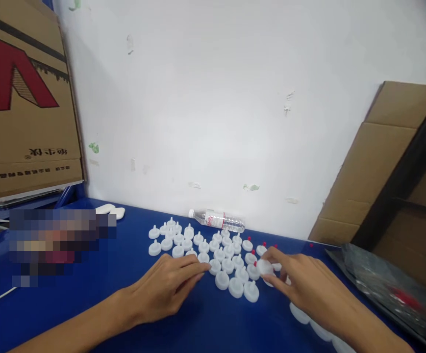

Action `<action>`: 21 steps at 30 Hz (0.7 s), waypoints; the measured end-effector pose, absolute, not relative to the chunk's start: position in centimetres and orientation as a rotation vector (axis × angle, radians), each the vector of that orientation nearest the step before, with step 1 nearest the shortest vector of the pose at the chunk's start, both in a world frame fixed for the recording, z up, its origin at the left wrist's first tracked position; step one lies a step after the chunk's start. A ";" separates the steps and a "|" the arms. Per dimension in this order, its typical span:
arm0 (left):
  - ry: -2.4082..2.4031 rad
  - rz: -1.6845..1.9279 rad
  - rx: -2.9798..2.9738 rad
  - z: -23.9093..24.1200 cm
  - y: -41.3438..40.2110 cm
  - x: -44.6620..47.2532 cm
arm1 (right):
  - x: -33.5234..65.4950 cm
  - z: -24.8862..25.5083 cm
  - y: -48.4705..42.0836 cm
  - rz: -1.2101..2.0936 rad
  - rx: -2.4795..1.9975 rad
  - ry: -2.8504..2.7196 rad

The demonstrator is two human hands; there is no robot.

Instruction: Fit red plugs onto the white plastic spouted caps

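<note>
Most white caps (236,288) lack the red tips (249,239) that a few carry; the right hand (296,275) pinches one pale cap (264,267), and whether the left hand (168,283) holds anything I cannot tell.

It looked like a small workshop: many spouted caps (222,281) stood in loose rows on the table (134,252), a carton (32,132) rose left of it, cardboard (367,166) leaned right, and a scuffed wall (213,98) stood behind.

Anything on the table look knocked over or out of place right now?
The clear bottle lies on its side by the wall, capped, with no spill visible. A small red piece sits apart from the white caps.
</note>
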State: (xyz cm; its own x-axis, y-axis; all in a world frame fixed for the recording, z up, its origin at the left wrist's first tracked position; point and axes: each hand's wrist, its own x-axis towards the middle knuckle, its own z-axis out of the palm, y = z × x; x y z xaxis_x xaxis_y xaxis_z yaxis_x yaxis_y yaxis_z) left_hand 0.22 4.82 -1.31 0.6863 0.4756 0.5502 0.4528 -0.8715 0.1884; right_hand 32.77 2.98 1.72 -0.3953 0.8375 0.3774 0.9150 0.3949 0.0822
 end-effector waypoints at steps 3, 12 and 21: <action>0.822 1.136 2.814 -2.2 4.9 0.3 | 31.0 1.4 2.6 -0.468 -1.340 -2.393; 0.620 1.274 2.874 -2.0 5.2 0.4 | 26.0 -0.4 0.4 -0.443 -0.955 -2.406; 0.610 1.242 2.992 -2.7 4.0 1.2 | 26.0 -1.2 0.8 -0.382 -0.891 -2.332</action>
State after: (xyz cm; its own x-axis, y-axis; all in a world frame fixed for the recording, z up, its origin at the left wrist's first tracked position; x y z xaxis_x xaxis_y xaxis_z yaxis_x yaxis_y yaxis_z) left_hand 1.18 4.05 -2.72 0.6497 0.2757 0.7084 0.3917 -0.9201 -0.0012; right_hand 25.98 0.80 -1.23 -0.5899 0.5045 0.6305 0.6792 0.7322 0.0495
